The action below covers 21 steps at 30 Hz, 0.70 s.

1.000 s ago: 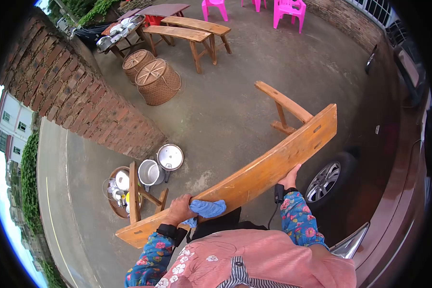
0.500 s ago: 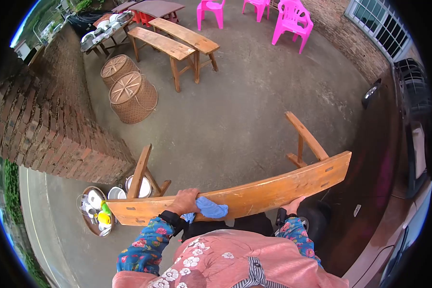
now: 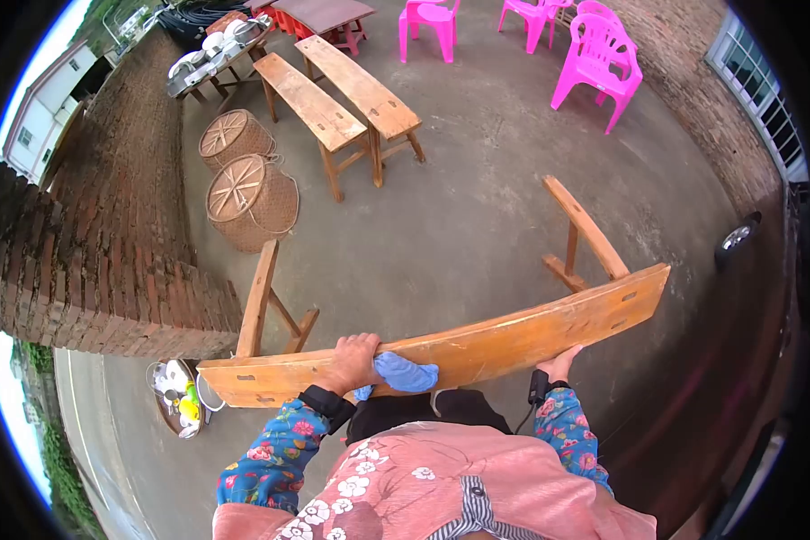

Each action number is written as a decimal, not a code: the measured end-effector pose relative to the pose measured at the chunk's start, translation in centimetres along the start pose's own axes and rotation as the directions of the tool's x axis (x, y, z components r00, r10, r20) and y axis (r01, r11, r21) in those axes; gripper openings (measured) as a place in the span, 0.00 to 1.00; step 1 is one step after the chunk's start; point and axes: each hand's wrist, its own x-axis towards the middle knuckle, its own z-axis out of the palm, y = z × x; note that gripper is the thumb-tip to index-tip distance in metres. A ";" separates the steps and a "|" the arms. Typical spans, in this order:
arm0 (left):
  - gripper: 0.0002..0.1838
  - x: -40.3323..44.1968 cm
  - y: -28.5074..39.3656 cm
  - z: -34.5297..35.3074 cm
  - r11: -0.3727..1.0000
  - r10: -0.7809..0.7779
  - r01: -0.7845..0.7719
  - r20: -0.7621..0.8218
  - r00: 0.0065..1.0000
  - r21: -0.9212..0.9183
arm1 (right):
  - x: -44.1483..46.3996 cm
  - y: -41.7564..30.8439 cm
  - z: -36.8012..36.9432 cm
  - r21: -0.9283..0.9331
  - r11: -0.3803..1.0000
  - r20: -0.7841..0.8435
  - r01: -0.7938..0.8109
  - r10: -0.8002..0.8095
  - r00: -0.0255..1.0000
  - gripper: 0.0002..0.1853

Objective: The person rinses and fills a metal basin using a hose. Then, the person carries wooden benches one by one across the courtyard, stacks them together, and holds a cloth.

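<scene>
In front of my body a long wooden bench [image 3: 495,346] is held tipped on its side, its seat facing me and its legs pointing away. My left hand [image 3: 353,362] is closed over the seat's upper edge, left of the middle. A blue cloth [image 3: 407,372] comes out from under that hand and lies against the seat. My right hand [image 3: 562,363] grips the lower edge of the bench towards its right end, the fingers partly hidden behind the wood.
Two wooden benches [image 3: 355,85] stand ahead, beside two upturned wicker baskets [image 3: 252,198]. Pink plastic chairs [image 3: 598,67] are at the back right. A brick wall [image 3: 108,270] runs along the left. A round basket of dishes [image 3: 178,396] sits on the ground at lower left.
The view has turned and shifted, so the chairs and benches sit lower and further right. The bench has risen slightly in view, both hands keeping their places on it.
</scene>
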 end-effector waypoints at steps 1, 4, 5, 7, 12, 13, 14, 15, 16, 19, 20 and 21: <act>0.28 2.9 0.2 -1.5 0.999 -0.026 0.024 -0.059 0.998 -0.024 | 3.7 -0.9 3.8 -0.025 0.999 0.017 -0.020 0.020 1.000 0.46; 0.27 6.4 -1.0 -2.2 0.987 -0.091 0.081 -0.065 0.994 -0.139 | 8.9 -0.6 10.5 -0.097 0.995 0.015 0.025 -0.023 1.000 0.46; 0.32 7.4 -1.9 -1.8 0.981 -0.105 0.082 -0.126 0.986 -0.173 | 11.2 0.0 11.9 -0.094 0.995 0.030 0.045 -0.043 0.999 0.45; 0.32 10.9 -3.0 -3.1 0.970 -0.157 0.126 -0.141 0.978 -0.206 | 15.9 0.5 16.1 -0.101 0.993 0.055 0.069 -0.063 0.996 0.45; 0.30 19.8 -6.0 -8.5 0.936 -0.245 0.177 -0.199 0.949 -0.305 | 24.5 -1.1 30.3 -0.241 0.963 0.092 0.119 -0.100 0.991 0.44; 0.29 21.9 -6.4 -10.1 0.931 -0.236 0.158 -0.212 0.949 -0.329 | 26.1 -1.3 33.3 -0.253 0.961 0.107 0.110 -0.085 0.991 0.44; 0.28 23.3 -6.4 -11.0 0.926 -0.244 0.147 -0.253 0.936 -0.348 | 26.9 -1.5 36.4 -0.237 0.964 0.138 0.117 -0.086 0.987 0.44; 0.28 24.5 -6.7 -11.6 0.923 -0.257 0.160 -0.251 0.933 -0.349 | 27.5 -1.6 39.0 -0.222 0.968 0.158 0.120 -0.085 0.984 0.44; 0.28 25.8 -7.2 -12.0 0.902 -0.305 0.194 -0.251 0.918 -0.385 | 28.3 -1.3 41.7 -0.222 0.969 0.156 0.110 -0.076 0.985 0.44; 0.28 29.1 -8.7 -12.9 0.877 -0.358 0.219 -0.281 0.890 -0.427 | 31.9 -0.6 47.8 -0.247 0.963 0.192 0.110 -0.062 0.979 0.44; 0.28 30.4 -8.6 -13.4 0.869 -0.387 0.235 -0.304 0.871 -0.435 | 34.0 -0.4 49.9 -0.260 0.959 0.251 0.114 -0.047 0.967 0.45; 0.28 31.7 -8.5 -13.9 0.857 -0.423 0.257 -0.325 0.846 -0.447 | 36.0 -0.1 52.2 -0.276 0.954 0.311 0.113 -0.023 0.950 0.45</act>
